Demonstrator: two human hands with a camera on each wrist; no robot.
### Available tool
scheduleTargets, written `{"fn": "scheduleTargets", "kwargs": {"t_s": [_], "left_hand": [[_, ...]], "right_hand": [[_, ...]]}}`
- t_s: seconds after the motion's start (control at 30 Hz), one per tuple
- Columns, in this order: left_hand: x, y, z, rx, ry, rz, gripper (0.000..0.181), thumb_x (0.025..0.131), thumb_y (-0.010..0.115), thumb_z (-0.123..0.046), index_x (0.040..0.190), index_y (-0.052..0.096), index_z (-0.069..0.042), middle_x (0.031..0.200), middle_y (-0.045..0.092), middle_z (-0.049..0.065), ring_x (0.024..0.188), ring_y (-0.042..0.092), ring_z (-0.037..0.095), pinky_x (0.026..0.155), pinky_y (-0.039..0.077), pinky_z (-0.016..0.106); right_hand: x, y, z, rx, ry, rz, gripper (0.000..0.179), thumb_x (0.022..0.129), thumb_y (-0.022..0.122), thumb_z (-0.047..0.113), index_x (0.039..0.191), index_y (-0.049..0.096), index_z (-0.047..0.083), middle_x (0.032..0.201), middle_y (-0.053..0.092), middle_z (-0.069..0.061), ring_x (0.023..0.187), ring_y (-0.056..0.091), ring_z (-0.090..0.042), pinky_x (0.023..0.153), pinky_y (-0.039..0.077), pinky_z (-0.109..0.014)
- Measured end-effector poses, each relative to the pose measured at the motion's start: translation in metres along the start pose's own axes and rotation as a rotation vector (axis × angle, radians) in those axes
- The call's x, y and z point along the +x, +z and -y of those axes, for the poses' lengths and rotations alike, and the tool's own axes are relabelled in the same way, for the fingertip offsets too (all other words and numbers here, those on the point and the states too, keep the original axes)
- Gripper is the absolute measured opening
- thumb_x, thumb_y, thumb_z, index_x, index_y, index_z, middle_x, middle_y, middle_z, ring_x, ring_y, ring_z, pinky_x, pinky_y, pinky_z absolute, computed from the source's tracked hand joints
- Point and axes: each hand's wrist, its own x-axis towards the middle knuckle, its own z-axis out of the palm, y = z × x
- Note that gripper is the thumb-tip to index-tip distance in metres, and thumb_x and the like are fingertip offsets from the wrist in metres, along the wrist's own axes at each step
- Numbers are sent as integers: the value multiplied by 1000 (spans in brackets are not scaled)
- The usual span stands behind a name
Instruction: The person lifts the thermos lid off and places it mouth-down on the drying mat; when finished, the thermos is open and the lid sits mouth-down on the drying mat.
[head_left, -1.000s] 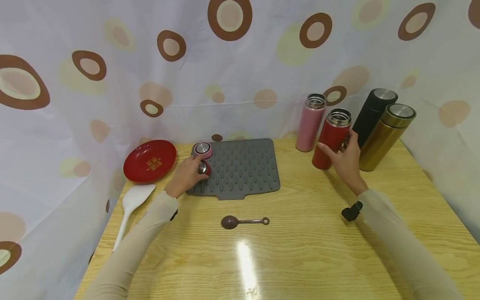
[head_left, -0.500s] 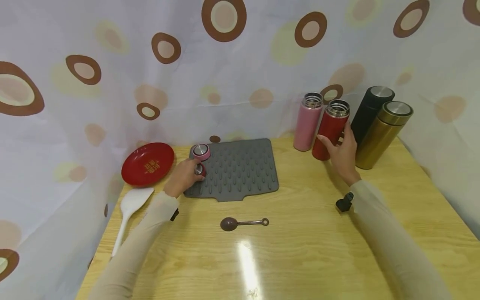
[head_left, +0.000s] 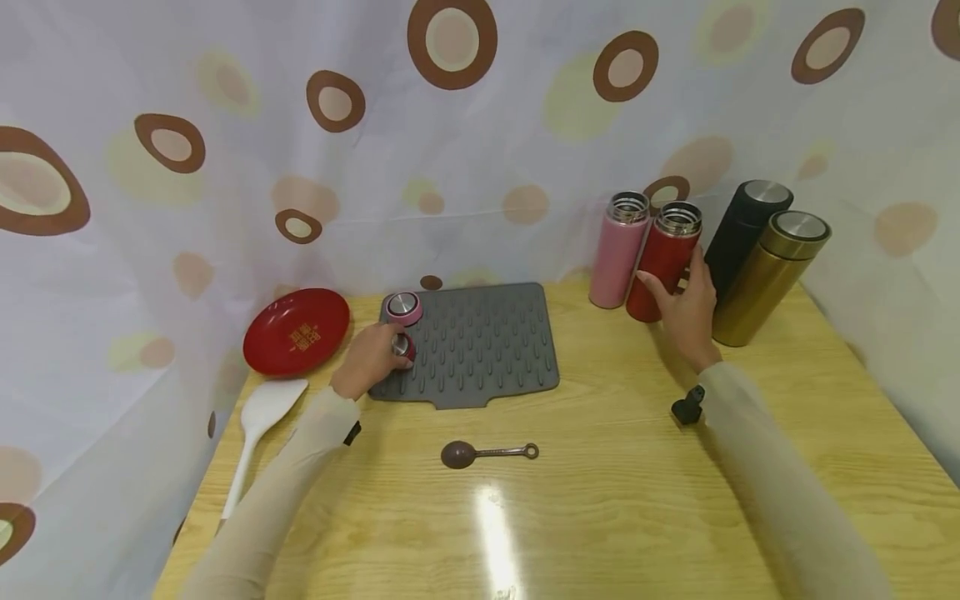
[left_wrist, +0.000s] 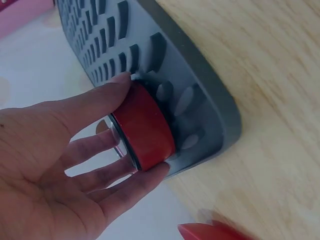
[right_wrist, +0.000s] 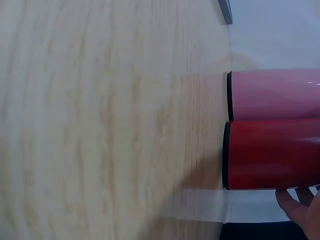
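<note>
My left hand (head_left: 369, 360) pinches a red bottle lid (left_wrist: 145, 127) between thumb and fingers. The lid sits at the left side of a grey ridged mat (head_left: 487, 342), just in front of a pink lid (head_left: 404, 307). On the right, my right hand (head_left: 688, 312) grips an uncapped red thermos (head_left: 664, 258), thumb on its front and fingers round its right side. That thermos stands upright beside an uncapped pink thermos (head_left: 618, 254); in the right wrist view the two appear to touch. Most of the right hand is cut off in that view.
A black thermos (head_left: 750, 225) and a gold thermos (head_left: 768, 279), both capped, stand right of the right hand. A red plate (head_left: 296, 332) and a white spatula (head_left: 262, 408) lie at left. A brown spoon (head_left: 459, 454) lies in front of the mat.
The red thermos has moved back, closer beside the pink one, with the right hand holding it. The left hand stays at the red lid.
</note>
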Motion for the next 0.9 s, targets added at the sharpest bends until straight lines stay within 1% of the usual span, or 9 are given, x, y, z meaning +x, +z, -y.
{"fn": "scheduleTargets", "kwargs": {"t_s": [0.07, 0.23, 0.4, 0.5, 0.57, 0.7, 0.83, 0.9], "left_hand": [[1, -1, -2, 11, -15, 13, 50, 84, 90, -15, 123, 69, 7, 116, 72, 23, 105, 66, 37, 97, 55, 49], [2, -4, -4, -18, -57, 42, 52, 83, 90, -14, 124, 68, 8, 119, 71, 24, 107, 65, 37, 100, 55, 49], [3, -5, -4, -35, -58, 49, 53, 84, 90, -14, 127, 67, 7, 121, 70, 24, 108, 65, 37, 101, 54, 50], [1, -5, -3, -40, -61, 50, 54, 85, 89, -14, 129, 66, 7, 122, 70, 25, 109, 64, 38, 102, 54, 50], [1, -5, -1, -42, -56, 41, 54, 85, 88, -14, 130, 66, 7, 122, 69, 25, 110, 64, 38, 103, 54, 51], [1, -4, 1, -44, -42, 23, 54, 86, 88, -14, 130, 65, 7, 121, 69, 25, 109, 63, 38, 102, 54, 51], [0, -2, 1, -55, -46, 24, 55, 86, 88, -14, 131, 65, 6, 122, 67, 25, 110, 62, 37, 101, 54, 50], [0, -2, 1, -59, -49, 28, 56, 86, 88, -15, 132, 65, 6, 124, 65, 25, 111, 62, 37, 102, 54, 51]], "right_hand": [[3, 0, -1, -13, -8, -2, 83, 96, 78, 39, 163, 32, 28, 149, 53, -12, 129, 56, -28, 105, 52, -58], [9, 2, -1, -17, -31, -5, 79, 94, 80, 37, 159, 38, 24, 145, 58, -12, 125, 61, -30, 102, 53, -59], [16, 2, -1, 5, -40, -25, 75, 94, 81, 34, 157, 42, 25, 145, 60, -10, 125, 63, -31, 103, 52, -60], [18, 3, -1, 19, -38, -21, 74, 94, 81, 32, 157, 42, 26, 145, 60, -9, 125, 63, -32, 104, 52, -59], [20, 4, 0, 20, -28, -9, 74, 95, 81, 32, 157, 41, 25, 146, 60, -9, 125, 63, -31, 105, 52, -58], [22, 0, 4, 22, -2, 39, 79, 96, 79, 29, 160, 36, 18, 150, 55, -14, 129, 59, -34, 108, 49, -59], [18, -8, 9, -1, 35, 105, 83, 98, 76, 23, 163, 27, 7, 153, 48, -23, 133, 52, -42, 110, 45, -62], [14, -12, 11, -25, 60, 124, 83, 99, 73, 23, 163, 25, 4, 152, 46, -27, 134, 49, -44, 111, 43, -62]]}}
